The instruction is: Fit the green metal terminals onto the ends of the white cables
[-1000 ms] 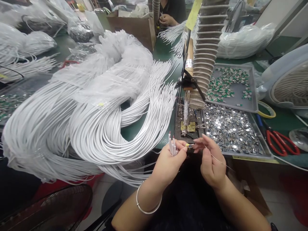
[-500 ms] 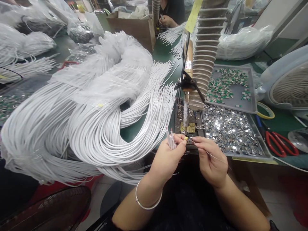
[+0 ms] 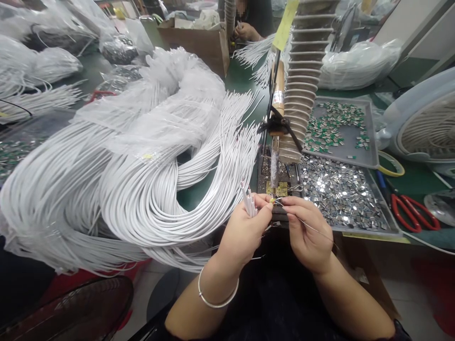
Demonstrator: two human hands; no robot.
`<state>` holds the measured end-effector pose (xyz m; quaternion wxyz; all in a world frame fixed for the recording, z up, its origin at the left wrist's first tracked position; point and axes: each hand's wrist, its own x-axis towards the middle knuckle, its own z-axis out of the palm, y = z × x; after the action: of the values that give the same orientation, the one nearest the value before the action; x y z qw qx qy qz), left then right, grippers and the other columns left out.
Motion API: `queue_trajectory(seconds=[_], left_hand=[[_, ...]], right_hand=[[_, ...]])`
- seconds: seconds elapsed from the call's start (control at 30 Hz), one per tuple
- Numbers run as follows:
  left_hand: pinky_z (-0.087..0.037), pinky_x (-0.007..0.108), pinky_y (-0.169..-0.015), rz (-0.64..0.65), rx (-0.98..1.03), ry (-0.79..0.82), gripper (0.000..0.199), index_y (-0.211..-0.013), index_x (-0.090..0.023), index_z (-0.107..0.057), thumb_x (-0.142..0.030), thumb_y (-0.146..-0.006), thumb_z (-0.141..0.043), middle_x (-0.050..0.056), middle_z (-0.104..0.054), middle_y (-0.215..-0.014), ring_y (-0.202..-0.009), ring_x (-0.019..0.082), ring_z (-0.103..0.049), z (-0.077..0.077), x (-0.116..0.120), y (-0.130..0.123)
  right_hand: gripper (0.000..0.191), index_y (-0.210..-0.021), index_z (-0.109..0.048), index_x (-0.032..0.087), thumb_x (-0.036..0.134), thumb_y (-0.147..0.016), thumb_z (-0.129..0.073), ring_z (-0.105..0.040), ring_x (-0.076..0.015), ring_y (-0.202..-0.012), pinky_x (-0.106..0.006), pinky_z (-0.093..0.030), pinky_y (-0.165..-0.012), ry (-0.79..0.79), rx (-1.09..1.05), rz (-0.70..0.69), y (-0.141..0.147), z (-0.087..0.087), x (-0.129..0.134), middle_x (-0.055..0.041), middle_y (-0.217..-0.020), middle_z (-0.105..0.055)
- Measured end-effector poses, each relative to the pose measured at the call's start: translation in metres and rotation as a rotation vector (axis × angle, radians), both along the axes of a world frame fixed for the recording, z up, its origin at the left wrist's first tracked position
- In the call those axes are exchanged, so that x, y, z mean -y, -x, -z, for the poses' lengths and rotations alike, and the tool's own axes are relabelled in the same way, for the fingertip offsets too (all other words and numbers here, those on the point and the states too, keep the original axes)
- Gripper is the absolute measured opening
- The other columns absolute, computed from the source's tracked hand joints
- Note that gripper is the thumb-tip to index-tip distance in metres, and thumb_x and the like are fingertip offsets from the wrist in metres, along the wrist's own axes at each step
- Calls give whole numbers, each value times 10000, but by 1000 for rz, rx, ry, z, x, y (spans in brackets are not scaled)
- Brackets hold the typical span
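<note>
Okay, the change we log: both hands have risen toward the tip of the soldering iron [image 3: 279,94], so the work now sits right below that tip [image 3: 273,173], just in front of the iron's dark base plate [image 3: 265,176]. That puts the held pieces within easy reach of the heat, though no contact shows.

Hands are together, not apart. Left hand [image 3: 245,232] is clamped on a small bunch of white cable ends [image 3: 249,201], tips pointing up, with a tiny yellow-tipped piece [image 3: 272,200] pinched at its fingertips. Right hand [image 3: 308,235] pinches a thin silver wire [image 3: 316,228], and its fingertips [image 3: 284,200] are just beside the yellow piece. We cannot tell whether they touch; it's too small.

Around the iron: left of it lies a big heap of bundled white cables [image 3: 135,161] in clear plastic. Right of it are a gray tray of green-and-silver parts [image 3: 336,128] and a second tray of silver parts [image 3: 341,192], with a ribbed beige duct [image 3: 302,80] standing just beside it. Further right of the iron are red-handled scissors [image 3: 414,213] and a fan [image 3: 426,128]. Well behind the iron, a co-worker's hand [image 3: 247,32] works past a cardboard box [image 3: 194,40].
</note>
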<state>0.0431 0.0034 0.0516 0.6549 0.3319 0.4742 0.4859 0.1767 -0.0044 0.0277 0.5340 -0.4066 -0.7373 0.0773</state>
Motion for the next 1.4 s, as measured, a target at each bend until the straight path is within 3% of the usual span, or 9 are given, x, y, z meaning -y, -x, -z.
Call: queue_trajectory(seconds=[0.3,0.5,0.93,1.2,1.4], left_hand=[[-334,201,-479,-23,7,-7,197,-616,-155,-483,-238,-718,-630,-6,-562,-881,-464,6,-357,-7,-3,3],[-373,200,-549,-34,-5,-33,176,-617,-157,-496,-214,-729,-619,-7,-567,-885,-525,21,-416,-6,-1,3],[-400,217,-619,-25,26,22,172,-615,-165,-503,-206,-728,-625,7,-587,-886,-617,59,-485,0,2,1],[-287,193,-463,55,70,105,236,-615,-172,-446,-243,-686,-659,-64,-489,-579,-439,29,-350,-4,-2,3],[-283,193,-482,51,35,84,202,-593,-177,-450,-195,-713,-613,-111,-366,-456,-404,29,-281,-6,-4,2]], right_hand=[[213,-985,-587,215,87,-844,-492,-659,-201,-884,-392,-577,-745,-11,26,23,2,-4,-2,-93,-941,-675],[236,-994,-595,222,75,-837,-500,-657,-198,-883,-382,-579,-747,-39,30,26,5,-7,-3,-83,-935,-668],[302,-1065,-578,216,55,-827,-486,-642,-201,-913,-384,-554,-768,10,-40,-22,0,5,2,-85,-964,-663],[206,-967,-589,206,78,-834,-498,-665,-193,-870,-362,-562,-745,53,-106,-20,-2,8,-1,-74,-930,-681],[227,-972,-589,205,56,-820,-509,-657,-187,-915,-355,-563,-781,49,-84,-35,-3,8,-2,-76,-983,-673]])
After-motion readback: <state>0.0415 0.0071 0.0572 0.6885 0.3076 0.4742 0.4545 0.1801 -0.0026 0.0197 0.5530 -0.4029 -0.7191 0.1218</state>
